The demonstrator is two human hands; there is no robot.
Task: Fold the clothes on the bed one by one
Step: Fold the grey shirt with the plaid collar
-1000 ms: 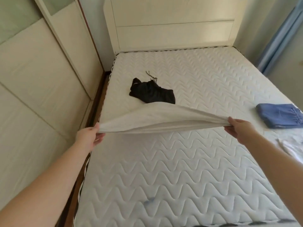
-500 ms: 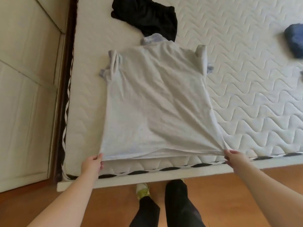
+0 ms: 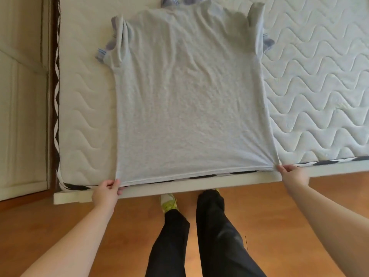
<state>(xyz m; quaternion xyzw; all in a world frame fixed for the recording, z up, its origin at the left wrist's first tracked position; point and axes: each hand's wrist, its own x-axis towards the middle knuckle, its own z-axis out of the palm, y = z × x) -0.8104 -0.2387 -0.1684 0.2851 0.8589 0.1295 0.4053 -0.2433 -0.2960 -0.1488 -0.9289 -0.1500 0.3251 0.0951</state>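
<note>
Left hand (image 3: 105, 193) and right hand (image 3: 293, 175) apparently pinch flat shirt (image 3: 189, 96) hem corners.

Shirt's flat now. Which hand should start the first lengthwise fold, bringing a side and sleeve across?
Probably left. The left hand pinches the shirt hem corner on the side where the sleeve is bunched and sticking out. The right hand can pin its corner, where fabric is taut.
</note>
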